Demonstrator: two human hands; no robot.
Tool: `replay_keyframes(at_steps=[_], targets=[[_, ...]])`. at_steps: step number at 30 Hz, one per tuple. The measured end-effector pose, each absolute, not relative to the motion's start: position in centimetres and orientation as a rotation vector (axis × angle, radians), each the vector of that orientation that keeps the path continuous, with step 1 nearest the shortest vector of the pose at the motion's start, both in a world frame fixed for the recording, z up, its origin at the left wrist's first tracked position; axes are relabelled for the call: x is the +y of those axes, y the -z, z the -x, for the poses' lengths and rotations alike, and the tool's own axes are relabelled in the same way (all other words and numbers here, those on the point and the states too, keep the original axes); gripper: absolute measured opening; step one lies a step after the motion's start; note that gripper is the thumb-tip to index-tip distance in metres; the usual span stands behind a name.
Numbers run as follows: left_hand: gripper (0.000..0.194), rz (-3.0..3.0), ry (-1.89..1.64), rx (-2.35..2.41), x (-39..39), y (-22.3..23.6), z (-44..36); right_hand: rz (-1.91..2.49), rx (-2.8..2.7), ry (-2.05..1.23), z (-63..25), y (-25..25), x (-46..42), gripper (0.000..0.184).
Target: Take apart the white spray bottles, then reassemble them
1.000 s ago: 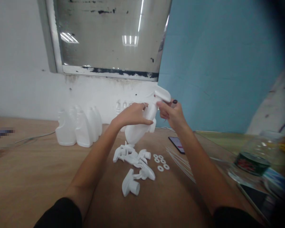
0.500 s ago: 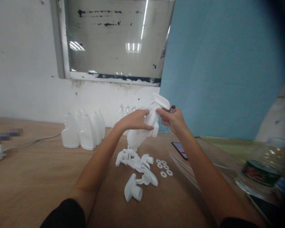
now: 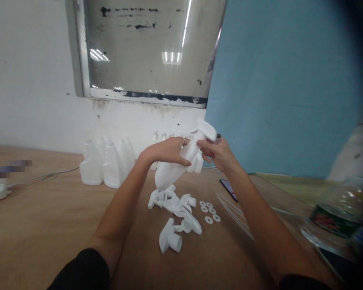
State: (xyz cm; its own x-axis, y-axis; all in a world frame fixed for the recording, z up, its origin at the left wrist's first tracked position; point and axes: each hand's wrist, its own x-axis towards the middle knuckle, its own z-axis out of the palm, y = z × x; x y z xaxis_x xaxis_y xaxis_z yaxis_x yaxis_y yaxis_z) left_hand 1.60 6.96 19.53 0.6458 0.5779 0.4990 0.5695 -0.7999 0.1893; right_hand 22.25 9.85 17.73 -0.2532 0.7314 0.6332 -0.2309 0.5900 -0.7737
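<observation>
My left hand is wrapped round a white plastic spray bottle, which is held tilted in the air with its base toward the lower left. On the bottle's neck sits a white trigger sprayer head. My right hand pinches it at the collar, whose threads are hidden by the fingers. A dark, pen-like thing sticks out above the right hand's fingers; most of it is hidden. Beneath the bottle lies a pile of loose trigger sprayer heads, with several flat white rings on their right.
Several white bottles without heads stand at the back left. More bottles are partly hidden behind my hands. Thin clear tubes and a phone lie to the right, near a large labelled clear bottle. A cable crosses the left side.
The spray bottle's base has swung slightly left and up, so the bottle tilts more. My right hand's fingers have shifted at the collar, and less of the dark thing shows.
</observation>
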Motion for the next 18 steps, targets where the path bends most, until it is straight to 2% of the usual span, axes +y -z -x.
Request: replay_keyframes(at_steps=[2, 4, 7, 11, 14, 18], targets=[[0.073, -2.802, -0.820, 0.942, 6.8, -19.8, -1.0, 0.418, -1.586, -0.999, -22.4, -17.7, 10.0, 0.031], [0.075, -2.756, -0.755, 0.882, 6.1, -20.2, -0.1, 0.392, -1.639, -1.051, -22.8, -17.7, 9.9, 0.027], [0.071, -2.699, -0.634, 0.869, 4.4, -21.0, 1.5, 0.342, -1.679, -1.084, -23.2, -18.0, 9.2, 0.033], [0.088, -2.548, -0.447, 1.054, 1.6, -21.4, 5.1, 0.256, -1.583, -0.979, -24.3, -18.9, 8.2, 0.036], [0.076, -2.453, -0.659, 1.334, -0.1, -21.2, 9.1, 0.287, -1.531, -0.859, -25.7, -19.9, 8.1, 0.032], [0.047, -2.281, -0.948, 2.009, -1.6, -20.2, 15.9, 0.327, -1.486, -0.772, -27.8, -20.9, 8.7, 0.033]])
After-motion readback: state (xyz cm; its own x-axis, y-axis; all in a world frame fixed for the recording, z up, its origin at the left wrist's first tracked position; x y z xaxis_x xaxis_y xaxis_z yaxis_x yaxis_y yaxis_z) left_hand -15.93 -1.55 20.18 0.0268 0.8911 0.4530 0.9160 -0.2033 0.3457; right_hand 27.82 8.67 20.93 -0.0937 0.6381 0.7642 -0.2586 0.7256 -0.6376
